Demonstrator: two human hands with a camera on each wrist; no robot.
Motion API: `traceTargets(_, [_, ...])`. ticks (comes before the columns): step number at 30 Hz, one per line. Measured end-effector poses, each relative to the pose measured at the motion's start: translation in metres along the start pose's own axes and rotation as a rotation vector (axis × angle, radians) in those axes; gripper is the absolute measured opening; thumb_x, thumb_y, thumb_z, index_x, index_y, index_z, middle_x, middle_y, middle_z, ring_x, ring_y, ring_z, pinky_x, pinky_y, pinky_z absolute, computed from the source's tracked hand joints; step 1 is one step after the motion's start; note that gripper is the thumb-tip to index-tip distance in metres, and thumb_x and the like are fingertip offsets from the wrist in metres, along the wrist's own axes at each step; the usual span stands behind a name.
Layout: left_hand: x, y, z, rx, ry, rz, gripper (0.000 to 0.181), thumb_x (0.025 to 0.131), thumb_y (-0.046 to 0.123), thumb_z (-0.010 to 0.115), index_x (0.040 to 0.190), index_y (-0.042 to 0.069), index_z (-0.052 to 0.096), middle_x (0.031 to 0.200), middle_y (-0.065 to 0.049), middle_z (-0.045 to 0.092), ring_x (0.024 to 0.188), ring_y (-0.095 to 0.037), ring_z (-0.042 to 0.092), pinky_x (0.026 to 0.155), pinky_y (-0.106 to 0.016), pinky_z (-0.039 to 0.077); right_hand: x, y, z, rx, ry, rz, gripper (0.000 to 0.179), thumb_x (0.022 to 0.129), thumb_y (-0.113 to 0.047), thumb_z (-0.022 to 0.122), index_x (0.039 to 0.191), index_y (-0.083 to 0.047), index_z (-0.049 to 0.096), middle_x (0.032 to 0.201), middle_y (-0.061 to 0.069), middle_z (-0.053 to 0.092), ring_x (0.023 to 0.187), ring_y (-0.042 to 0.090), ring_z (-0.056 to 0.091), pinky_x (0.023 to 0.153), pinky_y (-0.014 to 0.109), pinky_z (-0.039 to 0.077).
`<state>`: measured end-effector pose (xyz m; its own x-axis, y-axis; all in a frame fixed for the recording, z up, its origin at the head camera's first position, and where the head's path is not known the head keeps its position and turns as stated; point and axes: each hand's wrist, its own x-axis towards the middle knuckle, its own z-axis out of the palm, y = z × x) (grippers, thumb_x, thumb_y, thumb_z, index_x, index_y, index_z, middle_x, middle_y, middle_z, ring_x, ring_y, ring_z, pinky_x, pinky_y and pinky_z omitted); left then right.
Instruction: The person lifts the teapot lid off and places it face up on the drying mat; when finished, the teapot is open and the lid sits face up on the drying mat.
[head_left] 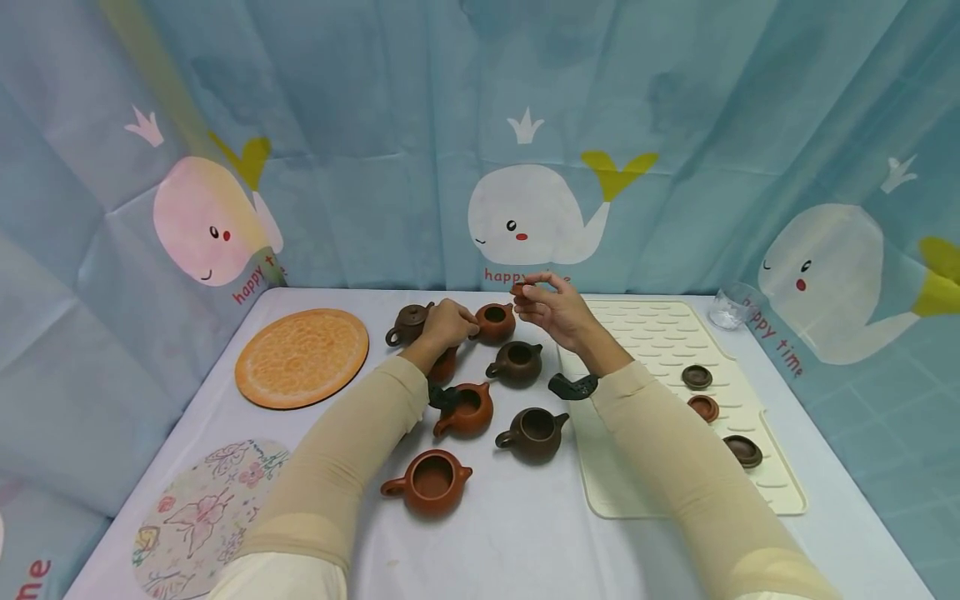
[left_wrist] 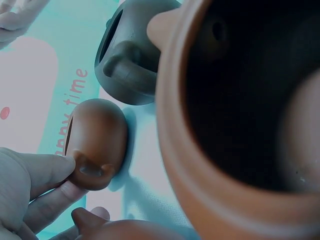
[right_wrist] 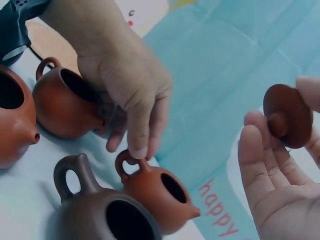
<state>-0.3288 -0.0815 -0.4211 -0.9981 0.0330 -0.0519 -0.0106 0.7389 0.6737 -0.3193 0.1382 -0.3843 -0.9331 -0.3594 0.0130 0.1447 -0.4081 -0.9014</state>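
Observation:
At the back of the table, my left hand (head_left: pixel 450 322) pinches the handle of a small reddish-brown teapot (head_left: pixel 496 325), whose top is uncovered. My right hand (head_left: pixel 557 312) holds a small reddish-brown teapot lid (right_wrist: pixel 292 117) in the air, just right of that teapot; the right wrist view shows its knob pointing sideways. Left of my left hand stands a dark brown teapot (head_left: pixel 412 322) with its lid on. My left wrist partly hides another red teapot (head_left: pixel 444 367). Nearer stand lidless teapots: dark ones (head_left: pixel 519 364) (head_left: pixel 536 446) and red ones (head_left: pixel 472 417) (head_left: pixel 433 487).
On the right lies a cream ridged mat (head_left: pixel 637 467) bearing a dark lid (head_left: pixel 697 377), a red lid (head_left: pixel 703 408) and another dark lid (head_left: pixel 743 451). A clear glass (head_left: pixel 731 310) stands behind it. An orange round mat (head_left: pixel 302 358) and a floral round mat (head_left: pixel 198 521) lie left.

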Motion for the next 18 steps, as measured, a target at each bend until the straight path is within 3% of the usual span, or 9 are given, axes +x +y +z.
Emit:
traceTargets(7, [-0.002, 0.001, -0.001, 0.008, -0.014, -0.012, 0.010, 0.086, 0.019, 0.074, 0.093, 0.013, 0.078, 0.102, -0.006, 0.069, 0.089, -0.022, 0.060, 0.073, -0.035, 0.049, -0.016, -0.021, -0.001, -0.136, -0.017, 0.007, 0.053, 0.092, 0.001, 0.064, 0.140, 0.007, 0.041, 0.125, 0.022, 0.052, 0.106, 0.033, 0.060, 0.090, 0.037, 0.047])
traceTargets(14, [0.001, -0.001, -0.001, 0.017, -0.017, 0.008, 0.011, 0.087, 0.019, 0.073, 0.094, 0.012, 0.078, 0.089, -0.003, 0.070, 0.078, -0.020, 0.061, 0.066, -0.032, 0.049, -0.034, -0.046, -0.001, -0.228, -0.028, -0.032, 0.052, 0.089, 0.006, 0.064, 0.136, 0.011, 0.042, 0.124, 0.020, 0.049, 0.106, 0.029, 0.059, 0.093, 0.039, 0.045])
traceTargets(18, [0.002, -0.002, -0.001, 0.013, -0.019, 0.003, 0.011, 0.086, 0.019, 0.073, 0.094, 0.012, 0.078, 0.090, -0.003, 0.070, 0.079, -0.019, 0.061, 0.066, -0.032, 0.049, -0.046, -0.058, -0.007, -0.311, -0.039, -0.064, 0.049, 0.089, 0.008, 0.064, 0.135, 0.008, 0.046, 0.121, 0.016, 0.051, 0.106, 0.025, 0.058, 0.092, 0.035, 0.046])
